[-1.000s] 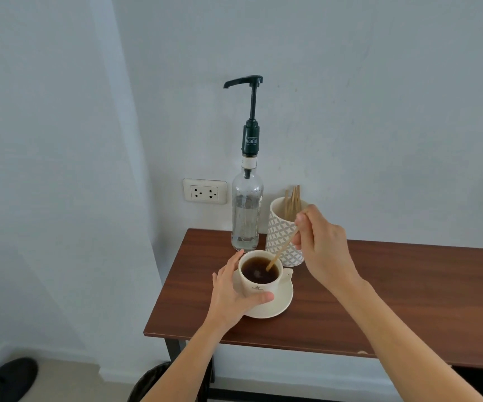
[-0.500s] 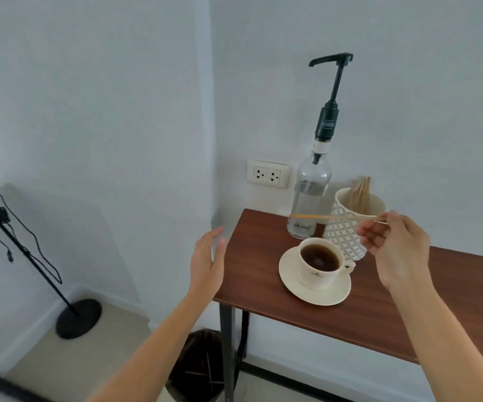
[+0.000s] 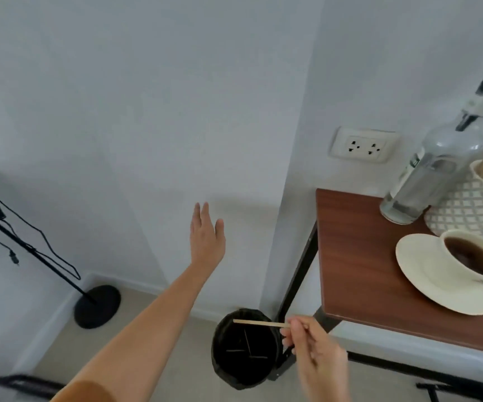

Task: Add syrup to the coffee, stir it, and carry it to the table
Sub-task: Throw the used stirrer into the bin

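Observation:
A white cup of dark coffee (image 3: pixel 475 258) sits on a white saucer (image 3: pixel 431 281) near the left end of the brown table (image 3: pixel 359 265). Behind it stand the clear syrup bottle (image 3: pixel 428 175) with a black pump and a patterned white holder (image 3: pixel 478 207) of wooden sticks. My right hand (image 3: pixel 315 355) pinches a thin wooden stir stick (image 3: pixel 259 322), held level over the black waste bin (image 3: pixel 246 348) on the floor. My left hand (image 3: pixel 207 236) hangs open in the air, left of the table, holding nothing.
The bin holds a few used sticks. A black stand with a round base (image 3: pixel 96 306) and dangling cables leans at the left. A white wall socket (image 3: pixel 363 145) is above the table's left end. A wall corner juts out beside the table.
My view has swung left and down. The right hand has carried the stir stick from above the cup down over the bin. The left hand has let go of the cup and moved off the table.

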`<state>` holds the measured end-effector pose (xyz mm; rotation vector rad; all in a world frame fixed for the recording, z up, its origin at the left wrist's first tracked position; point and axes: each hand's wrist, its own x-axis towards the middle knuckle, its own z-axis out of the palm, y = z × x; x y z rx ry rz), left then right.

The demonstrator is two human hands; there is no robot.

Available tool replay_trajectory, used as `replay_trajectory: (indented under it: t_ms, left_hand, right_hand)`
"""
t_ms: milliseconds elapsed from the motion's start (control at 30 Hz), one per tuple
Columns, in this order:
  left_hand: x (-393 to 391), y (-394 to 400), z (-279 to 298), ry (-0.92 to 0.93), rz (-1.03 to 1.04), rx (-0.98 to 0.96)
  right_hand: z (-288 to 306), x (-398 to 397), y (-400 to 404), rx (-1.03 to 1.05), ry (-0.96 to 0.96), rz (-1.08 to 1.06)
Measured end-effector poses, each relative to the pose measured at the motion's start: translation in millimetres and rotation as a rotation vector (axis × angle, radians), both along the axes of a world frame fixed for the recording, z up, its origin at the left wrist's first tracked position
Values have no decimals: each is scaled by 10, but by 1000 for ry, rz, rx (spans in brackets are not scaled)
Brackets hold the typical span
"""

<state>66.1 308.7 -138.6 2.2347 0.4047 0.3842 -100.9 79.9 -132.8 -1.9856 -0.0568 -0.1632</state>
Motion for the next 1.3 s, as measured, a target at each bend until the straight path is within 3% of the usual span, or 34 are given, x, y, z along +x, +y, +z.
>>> replay_trajectory:
  t_ms: [267,500,600,767,967,1133,1300]
  left_hand:
    - [433,-110,-413,-12,-94,158]
    - [519,-177,-513,-69,-38,148]
    - [514,-175,-503,-75,-40,158]
    - [462,-134,-377,1,-76,184]
    - [258,-92,-22,136,-149,204]
    - [13,-508,453,80,-222,185]
    - [-393,-1326,848,13,-370,164]
  right_hand:
    - [-1422,393,271,-311,233,16]
    - [-1912,480,406,-374,498,29]
    - [-1894,360,378,-345,527,33]
    - [-1583,220,296,-306,460,33]
    - [-733,220,284,-267,78,93]
    - [154,41,69,-191,-139,167]
    - [677,-39,-700,-156,-212,-92]
